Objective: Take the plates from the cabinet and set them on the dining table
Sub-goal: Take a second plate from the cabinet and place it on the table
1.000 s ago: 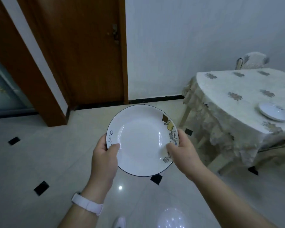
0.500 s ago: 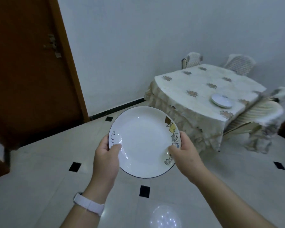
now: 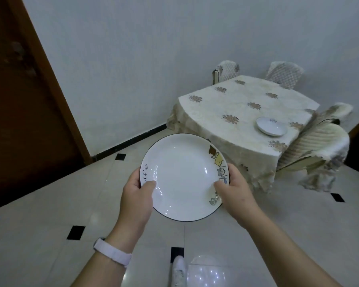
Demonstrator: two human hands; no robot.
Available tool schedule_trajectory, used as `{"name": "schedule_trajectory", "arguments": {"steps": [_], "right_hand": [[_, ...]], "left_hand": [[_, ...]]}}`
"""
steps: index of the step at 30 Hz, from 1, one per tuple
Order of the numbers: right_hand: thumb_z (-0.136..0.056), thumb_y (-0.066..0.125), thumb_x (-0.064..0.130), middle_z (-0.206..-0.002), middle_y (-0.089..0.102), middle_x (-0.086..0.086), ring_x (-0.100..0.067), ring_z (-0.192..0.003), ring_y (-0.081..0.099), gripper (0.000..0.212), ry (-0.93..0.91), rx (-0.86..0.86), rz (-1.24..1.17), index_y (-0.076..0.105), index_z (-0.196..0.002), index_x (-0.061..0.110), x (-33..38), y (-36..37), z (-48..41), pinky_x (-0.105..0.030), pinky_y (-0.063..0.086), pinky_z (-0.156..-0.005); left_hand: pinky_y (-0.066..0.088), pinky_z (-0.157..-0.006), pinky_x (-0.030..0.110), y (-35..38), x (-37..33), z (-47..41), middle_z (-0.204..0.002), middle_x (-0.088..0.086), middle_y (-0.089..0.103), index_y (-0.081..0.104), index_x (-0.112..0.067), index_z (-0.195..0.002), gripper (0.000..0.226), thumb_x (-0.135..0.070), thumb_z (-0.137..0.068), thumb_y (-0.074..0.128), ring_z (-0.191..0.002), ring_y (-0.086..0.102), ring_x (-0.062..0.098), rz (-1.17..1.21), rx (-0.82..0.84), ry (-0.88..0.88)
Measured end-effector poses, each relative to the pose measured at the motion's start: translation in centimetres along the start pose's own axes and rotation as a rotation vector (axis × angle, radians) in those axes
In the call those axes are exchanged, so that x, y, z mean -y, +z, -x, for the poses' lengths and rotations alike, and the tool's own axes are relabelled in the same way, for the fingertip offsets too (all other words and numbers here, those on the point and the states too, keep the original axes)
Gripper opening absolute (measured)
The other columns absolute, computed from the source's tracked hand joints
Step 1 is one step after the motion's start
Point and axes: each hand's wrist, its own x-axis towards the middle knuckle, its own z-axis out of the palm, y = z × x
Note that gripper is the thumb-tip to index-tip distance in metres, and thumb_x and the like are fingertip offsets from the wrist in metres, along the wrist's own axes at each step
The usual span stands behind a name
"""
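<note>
The white plate [image 3: 182,177] is held level over the floor, the left hand [image 3: 136,196] and right hand [image 3: 234,192] pinching opposite rims, the desk [image 3: 232,125] lying ahead-right, nearer the right hand.

Pale grey wall [image 3: 174,59] w/ black baseboard [image 3: 133,139]. Dark brown wood door [image 3: 19,121] at left. Glossy cream tile floor [image 3: 39,235] w/ small black diamond inlays [image 3: 75,232]; light glare [image 3: 205,274] bottom centre. Far right: desk [image 3: 236,121] under cream floral cloth, covered chairs [image 3: 228,70] round it, 2 at back by wall, 1 at right.
</note>
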Motion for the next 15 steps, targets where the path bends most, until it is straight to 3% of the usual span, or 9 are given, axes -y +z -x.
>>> {"name": "schedule_trajectory", "arguments": {"steps": [4,7,12,15], "right_hand": [[-0.071,0.048,0.02,-0.09,0.068,0.019,-0.001,-0.08,0.065,0.038,0.009,0.01,-0.003,0.057,-0.098,0.045,0.5,0.0,-6.2,-0.025,0.053,-0.061],[-0.072,0.048,0.02,-0.09,0.069,0.018,-0.005,-0.083,0.066,0.039,0.038,0.005,-0.048,0.058,-0.1,0.045,0.8,-0.7,-10.9,-0.025,0.053,-0.06],[-0.078,0.049,0.011,-0.09,0.068,0.023,0.003,-0.078,0.065,0.047,0.023,-0.003,-0.079,0.056,-0.094,0.055,1.8,-2.6,-17.9,-0.012,0.049,-0.054],[-0.08,0.049,0.009,-0.087,0.069,0.021,0.001,-0.077,0.065,0.047,0.009,-0.027,-0.079,0.056,-0.092,0.054,2.3,-3.3,-21.7,-0.014,0.048,-0.056]], "left_hand": [[0.052,-0.072,0.029,1.9,-0.4,-5.8,-0.101,-0.011,0.075,0.069,-0.039,-0.106,0.043,-0.016,-0.074,0.052,-0.091,0.071,0.01,-0.016,-0.004,-0.009],[0.051,-0.072,0.029,4.2,-0.8,-10.2,-0.1,-0.012,0.075,0.069,-0.041,-0.104,0.043,-0.015,-0.074,0.052,-0.09,0.071,0.01,-0.034,0.001,-0.026],[0.051,-0.07,0.027,8.5,-1.7,-16.9,-0.101,-0.012,0.076,0.069,-0.038,-0.106,0.043,-0.008,-0.081,0.052,-0.091,0.071,0.01,-0.065,0.032,-0.009],[0.051,-0.073,0.028,10.5,-2.1,-20.0,-0.104,-0.012,0.075,0.068,-0.037,-0.109,0.045,-0.004,-0.084,0.05,-0.094,0.07,0.009,-0.06,0.038,0.019]]}}
